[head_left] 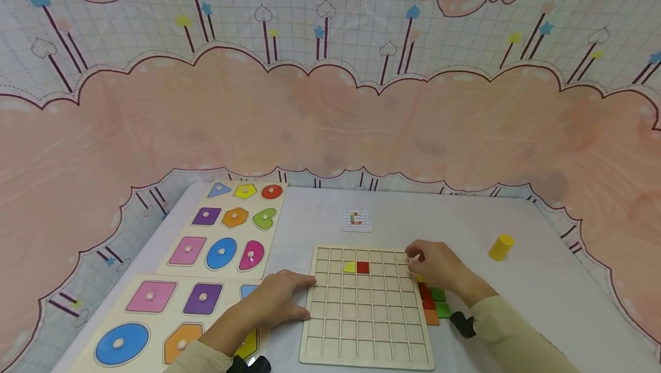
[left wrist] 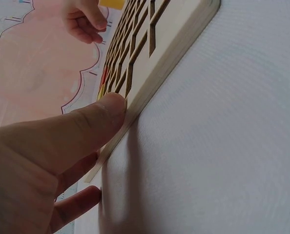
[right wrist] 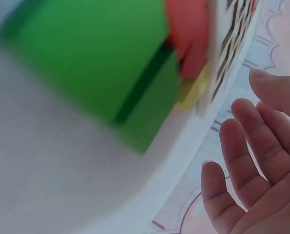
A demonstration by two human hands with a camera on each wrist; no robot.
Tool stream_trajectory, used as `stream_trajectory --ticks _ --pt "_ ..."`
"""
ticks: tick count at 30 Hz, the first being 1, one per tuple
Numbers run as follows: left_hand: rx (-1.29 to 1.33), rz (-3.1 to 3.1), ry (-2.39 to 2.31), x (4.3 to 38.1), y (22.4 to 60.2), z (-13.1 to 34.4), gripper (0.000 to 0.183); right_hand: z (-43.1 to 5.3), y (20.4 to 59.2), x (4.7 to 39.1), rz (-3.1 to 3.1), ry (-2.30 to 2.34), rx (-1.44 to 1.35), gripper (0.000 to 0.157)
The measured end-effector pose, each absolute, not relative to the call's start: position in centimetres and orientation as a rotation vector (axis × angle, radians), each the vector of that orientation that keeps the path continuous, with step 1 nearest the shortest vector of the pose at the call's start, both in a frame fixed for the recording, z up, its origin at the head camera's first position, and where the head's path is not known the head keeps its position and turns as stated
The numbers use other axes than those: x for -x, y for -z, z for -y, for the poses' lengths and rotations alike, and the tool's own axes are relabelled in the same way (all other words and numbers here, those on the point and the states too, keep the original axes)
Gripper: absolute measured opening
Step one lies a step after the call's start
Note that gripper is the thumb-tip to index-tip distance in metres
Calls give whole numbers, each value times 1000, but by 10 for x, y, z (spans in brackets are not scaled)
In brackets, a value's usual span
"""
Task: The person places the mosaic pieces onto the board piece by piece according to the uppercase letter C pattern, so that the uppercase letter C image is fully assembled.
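A pale wooden grid board (head_left: 368, 327) lies on the white table, a half-yellow tile (head_left: 350, 267) and a red tile (head_left: 363, 268) side by side in its second row. Against the board's left edge rests my left hand (head_left: 273, 298); its thumb (left wrist: 113, 108) touches the side in the left wrist view. My right hand (head_left: 439, 264) is at the board's upper right corner, and its fingers (right wrist: 235, 146) are loosely bent with nothing visible between them. Beside the right edge lie red tiles (head_left: 427, 297), green tiles (head_left: 439, 294), an orange tile (head_left: 431, 318) and a partly hidden yellow piece (right wrist: 194, 91).
Two shape-puzzle boards with knobbed pieces, an upper one (head_left: 227, 231) and a lower one (head_left: 156, 333), lie at the left. Behind the grid board lies a small patterned card (head_left: 356, 220). A yellow cylinder (head_left: 501, 247) stands at the right.
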State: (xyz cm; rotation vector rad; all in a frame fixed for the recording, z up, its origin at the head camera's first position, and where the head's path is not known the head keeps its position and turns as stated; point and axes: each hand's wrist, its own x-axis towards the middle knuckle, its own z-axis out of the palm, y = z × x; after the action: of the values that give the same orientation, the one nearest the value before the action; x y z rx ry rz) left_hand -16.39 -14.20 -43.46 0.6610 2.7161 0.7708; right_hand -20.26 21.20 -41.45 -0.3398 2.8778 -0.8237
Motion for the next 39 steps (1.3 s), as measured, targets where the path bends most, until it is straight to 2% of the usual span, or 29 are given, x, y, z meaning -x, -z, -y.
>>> stream_trajectory --ticks 17,25,39 --pt "-657 -2722 -757 163 436 142 64 -238 422 193 -2796 788 276 36" --pt "-660 -2720 -759 164 437 142 64 -238 425 194 -2813 754 348 33" --pt "-669 -2724 -750 164 436 142 63 -234 427 197 -2820 745 296 22"
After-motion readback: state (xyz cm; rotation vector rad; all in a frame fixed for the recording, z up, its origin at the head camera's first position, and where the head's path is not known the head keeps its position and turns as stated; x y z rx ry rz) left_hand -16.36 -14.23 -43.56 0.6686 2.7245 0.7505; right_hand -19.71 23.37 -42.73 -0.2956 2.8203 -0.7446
